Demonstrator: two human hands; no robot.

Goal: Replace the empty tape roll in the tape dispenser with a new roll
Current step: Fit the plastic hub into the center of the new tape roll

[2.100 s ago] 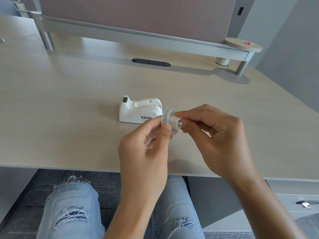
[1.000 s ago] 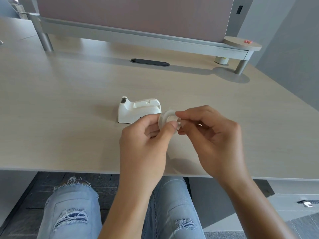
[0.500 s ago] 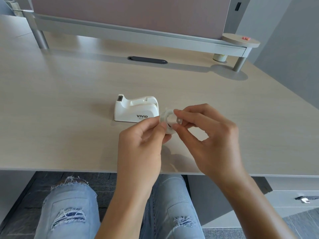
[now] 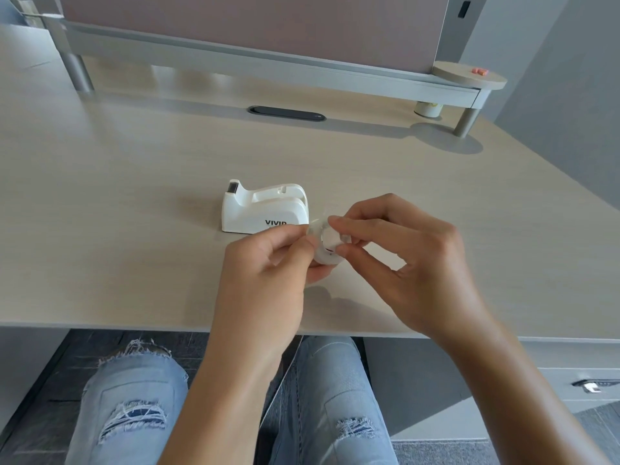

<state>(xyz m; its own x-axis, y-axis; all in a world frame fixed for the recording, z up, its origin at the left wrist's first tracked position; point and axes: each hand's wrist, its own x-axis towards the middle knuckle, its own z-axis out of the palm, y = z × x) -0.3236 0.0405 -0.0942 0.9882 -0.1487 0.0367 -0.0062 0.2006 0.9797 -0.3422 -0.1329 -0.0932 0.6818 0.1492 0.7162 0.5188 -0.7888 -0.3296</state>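
We see the tape dispenser (image 4: 265,209) standing on the desk (image 4: 117,196), the tape roll (image 4: 327,245) just before its right end, between our left hand (image 4: 268,273) and right hand (image 4: 412,260), with the shelf (image 4: 268,67) far behind.

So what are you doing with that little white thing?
Someone at a desk is holding a small tape roll with both hands, the left hand and the right hand pinching it from either side, just above the desktop. The white tape dispenser sits right behind the hands, and its cradle looks empty. So the roll is not in the dispenser yet.
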